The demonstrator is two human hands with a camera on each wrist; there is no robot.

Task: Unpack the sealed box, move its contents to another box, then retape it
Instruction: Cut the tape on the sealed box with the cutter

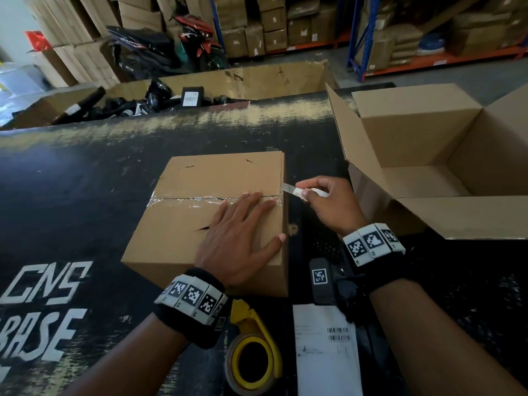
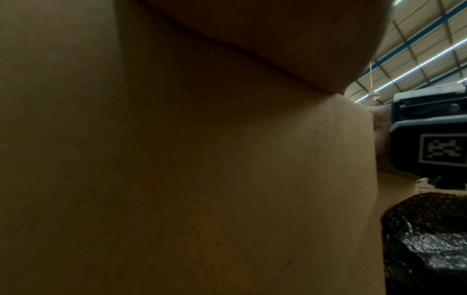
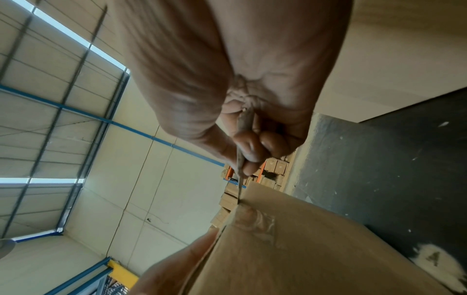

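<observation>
A sealed cardboard box [image 1: 183, 224] lies on the black table [image 1: 71, 181], clear tape [image 1: 197, 199] running along its centre seam. My left hand [image 1: 243, 232] lies flat on the box top, fingers straight, fingertips at the tape. My right hand [image 1: 328, 201] grips a small white cutter [image 1: 297, 191]; its blade tip touches the right end of the seam. In the right wrist view the blade [image 3: 240, 179] meets the box edge [image 3: 303, 249] where the tape wraps over. The left wrist view shows mostly cardboard [image 2: 177, 179] up close. An open empty box [image 1: 428, 172] stands to the right.
A yellow tape dispenser [image 1: 251, 352] and a white label sheet [image 1: 325, 350] lie at the near table edge. A large open carton [image 1: 257, 78] with black wrapped parcels sits behind the table. Shelves of boxes [image 1: 274, 27] line the back.
</observation>
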